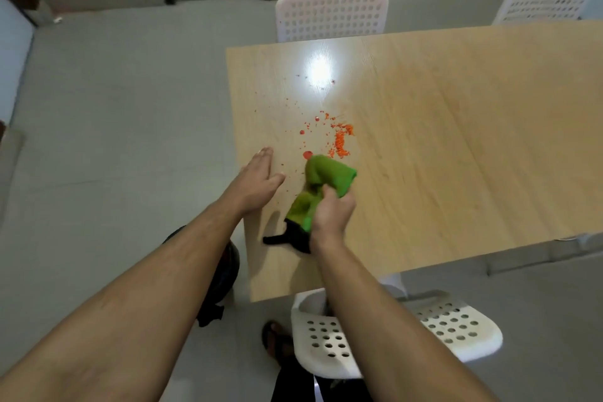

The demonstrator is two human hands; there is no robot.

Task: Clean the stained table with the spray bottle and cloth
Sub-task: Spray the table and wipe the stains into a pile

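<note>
Across the near left part of the wooden table (440, 127), an orange stain (341, 142) lies scattered: a dense streak of crumbs and droplets with finer specks trailing away toward the far edge and the glare spot. The streak's long axis runs roughly from near-left to far-right.

Just on the person's side of it sits the green cloth (323, 186), bunched, its far edge touching a round red drop at the stain's near end. So the stain lies straight ahead of the grip and slightly to the right, and a push away from the body would likely carry the cloth through it.

At the cloth's near end, the right hand (331, 214) has its fingers curled round the fabric, gripping it. The left hand (257, 179) rests flat beside it near the table's left edge, fingers straight, holding nothing. The right hand is clearly the nearer to the stain.

A dark piece (287, 238) pokes out below the cloth by the right wrist; whether it belongs to the cloth or to something else cannot be told. No spray bottle is in sight. A white chair (331, 15) stands at the far side.
</note>
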